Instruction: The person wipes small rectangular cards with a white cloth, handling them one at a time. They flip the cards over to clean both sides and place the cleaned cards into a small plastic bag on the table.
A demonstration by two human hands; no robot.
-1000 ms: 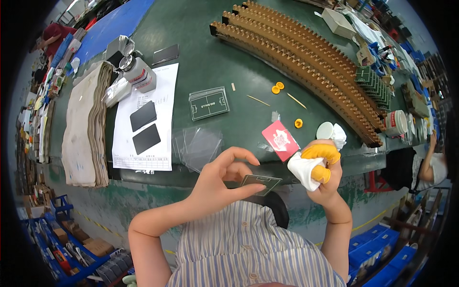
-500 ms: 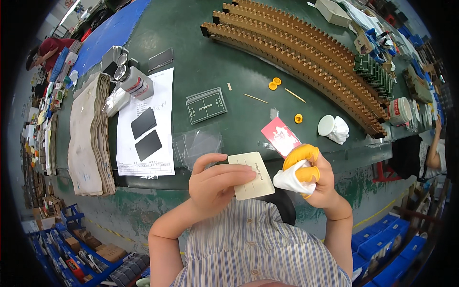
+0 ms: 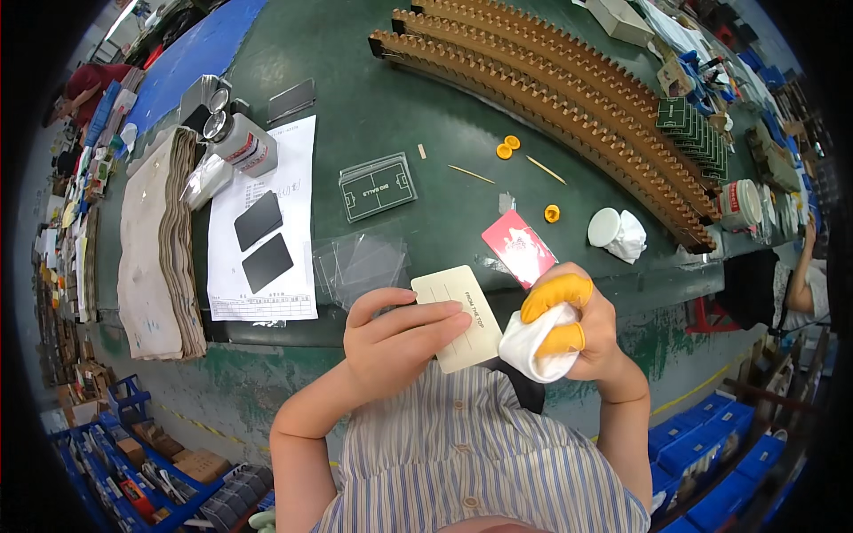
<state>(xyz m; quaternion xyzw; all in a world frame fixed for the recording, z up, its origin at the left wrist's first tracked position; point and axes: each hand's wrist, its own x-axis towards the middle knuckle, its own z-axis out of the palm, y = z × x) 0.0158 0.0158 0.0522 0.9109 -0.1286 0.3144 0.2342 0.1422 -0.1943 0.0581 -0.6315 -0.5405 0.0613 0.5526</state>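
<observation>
My left hand [image 3: 391,342] grips a cream card [image 3: 478,333] with rounded corners and a little dark print, its fingers across the left part. Close to the card's right edge, my right hand [image 3: 599,333] wears yellow finger cots [image 3: 555,296] and pinches a folded white cloth [image 3: 536,352]. Whether cloth and card touch is hard to tell. Behind that hand a pink-red card [image 3: 518,247] with a white pattern lies at the table's edge. Clear plastic sleeves [image 3: 364,266] are spread beyond my left hand, and farther off sits a green card with white field lines [image 3: 378,188].
Slotted wooden racks [image 3: 533,80] curve across the far right, with several green cards [image 3: 689,133] in them. A bottle [image 3: 244,147] and two black cards [image 3: 267,262] rest on a paper sheet [image 3: 302,222]. Yellow finger cots [image 3: 552,213], wooden picks [image 3: 546,170] and a white-lidded jar [image 3: 605,229] lie rightward.
My right hand has brought the cloth slightly left and down, closer to the card's right edge. The cream card has shifted a little left and stays in my left hand.
</observation>
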